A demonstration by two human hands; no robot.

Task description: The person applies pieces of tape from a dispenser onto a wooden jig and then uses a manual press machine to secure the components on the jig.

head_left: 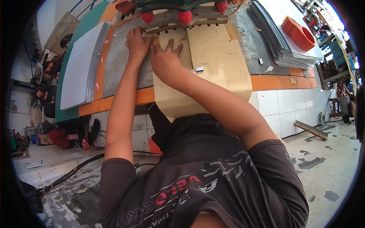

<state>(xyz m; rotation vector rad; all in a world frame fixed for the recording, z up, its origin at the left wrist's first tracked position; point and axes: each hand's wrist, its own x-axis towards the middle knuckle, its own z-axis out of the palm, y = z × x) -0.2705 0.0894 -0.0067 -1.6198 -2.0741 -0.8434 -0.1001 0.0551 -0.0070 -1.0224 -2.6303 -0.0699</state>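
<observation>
A beige board (220, 53) with rounded near corners lies on the worktop and overhangs its front edge. A dark line runs down the board from a wooden bar (190, 23) with a row of dark holes below it. My right hand (166, 62) rests on the board's left part, fingers spread flat. Beside it, at the board's far left corner, my left hand (137, 45) has bent fingers and a thumb reaching toward the right hand. What its fingertips hold, if anything, is too small to make out. A small white-topped block (199, 69) sits on the board.
Above the bar stands a green machine (171, 4) with red knobs (185, 17). White sheets (81, 68) are stacked at left. At right, another stack (279, 41) carries an orange-red ring-shaped holder (298, 33). Several people are at far left. Cables (72, 171) cross the floor.
</observation>
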